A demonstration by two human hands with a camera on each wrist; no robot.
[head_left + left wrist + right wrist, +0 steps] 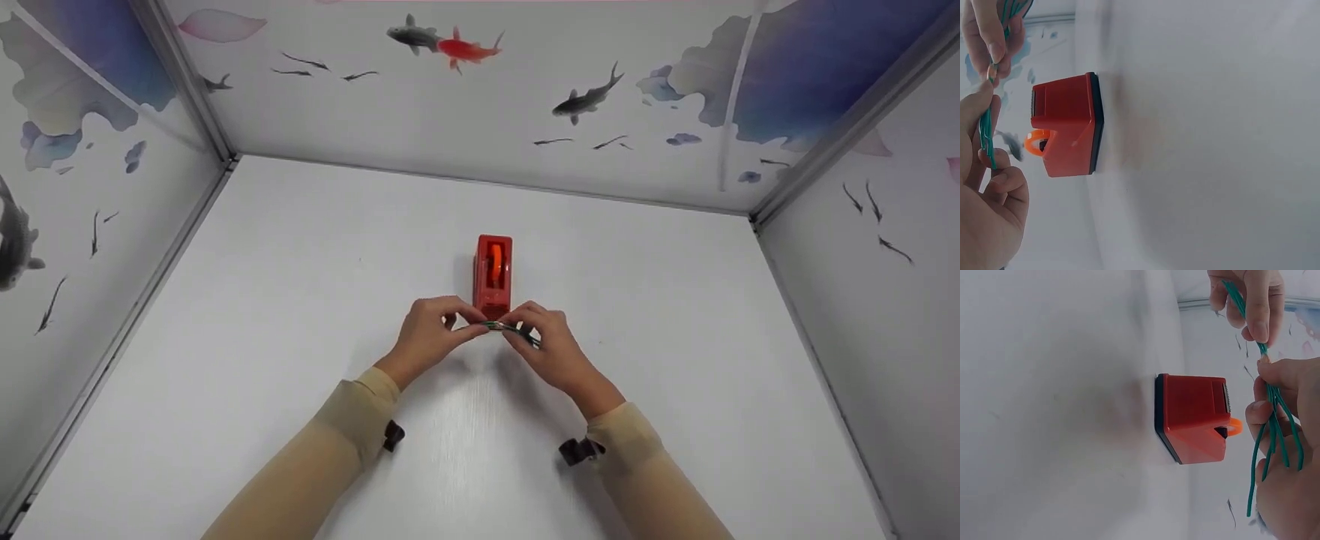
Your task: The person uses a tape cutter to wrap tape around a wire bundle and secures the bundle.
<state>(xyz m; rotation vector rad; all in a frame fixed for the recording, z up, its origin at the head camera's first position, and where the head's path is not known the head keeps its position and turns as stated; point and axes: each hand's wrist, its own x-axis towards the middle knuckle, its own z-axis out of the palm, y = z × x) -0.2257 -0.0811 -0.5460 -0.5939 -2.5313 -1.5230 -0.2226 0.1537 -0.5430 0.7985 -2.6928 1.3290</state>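
Note:
A bundle of thin green wire-like strands (1280, 430) is held between my two hands. My left hand (431, 334) pinches one end between thumb and fingers, and my right hand (553, 349) does the same on the other side. Between the two pinches shows a short pale-tan band (1265, 358), apparently wrapped around the bundle. Past my right fingers the strands fan out loosely, as the right wrist view shows. Just beyond the hands stands a red tape dispenser (494, 300) with an orange ring (1037, 142) in its top slot and a toothed cutting edge facing me.
The dispenser rests on a white tabletop (300, 247) by its dark base. White panels (480, 112) printed with fish and lotus shapes enclose the back and both sides. A small black device (577, 451) sits at each wrist.

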